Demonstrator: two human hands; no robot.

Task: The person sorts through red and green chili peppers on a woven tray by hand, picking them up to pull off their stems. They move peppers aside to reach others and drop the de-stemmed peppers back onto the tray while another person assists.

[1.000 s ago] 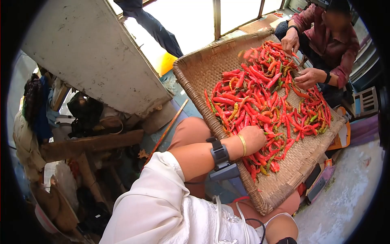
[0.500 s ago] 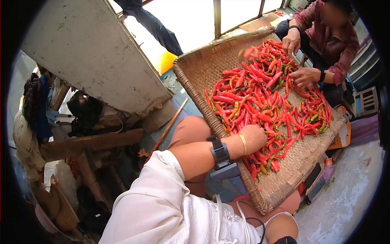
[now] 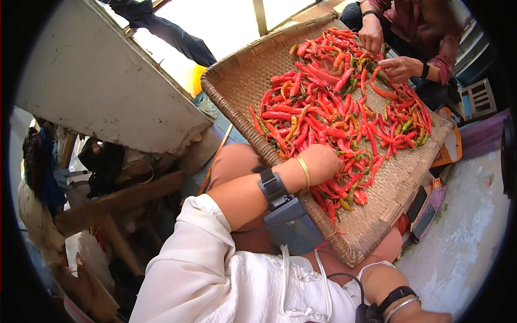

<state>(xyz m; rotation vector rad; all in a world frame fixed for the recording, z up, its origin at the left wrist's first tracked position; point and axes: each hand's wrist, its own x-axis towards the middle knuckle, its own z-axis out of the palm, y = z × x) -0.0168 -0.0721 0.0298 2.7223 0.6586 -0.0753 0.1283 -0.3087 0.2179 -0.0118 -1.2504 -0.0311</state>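
My left hand (image 3: 320,164), with a yellow bangle at the wrist, is curled low over the near edge of the red chili pile (image 3: 323,116). Its fingers bend under and look closed; what they hold is hidden. The chilies, with some green and orange ones, lie in a woven basket (image 3: 234,86) resting across my knees. At the bottom edge, my right hand (image 3: 431,316) is only partly in view, outside the basket, its fingers cut off by the frame. Across the basket, a co-worker's two hands (image 3: 371,35) (image 3: 401,69) touch the chilies at the far side.
A grey-white panel (image 3: 107,81) stands at the left above wooden boards (image 3: 118,202) and piled clutter. A thin stick (image 3: 215,159) leans by my left knee. Right of the basket are an orange packet (image 3: 451,144), a phone-like object (image 3: 424,223) and a grey crate (image 3: 478,99).
The view has shifted, so the basket sits further left and higher. My right forearm and part of the hand have come into view at the bottom. My left hand stays at the pile's near edge.
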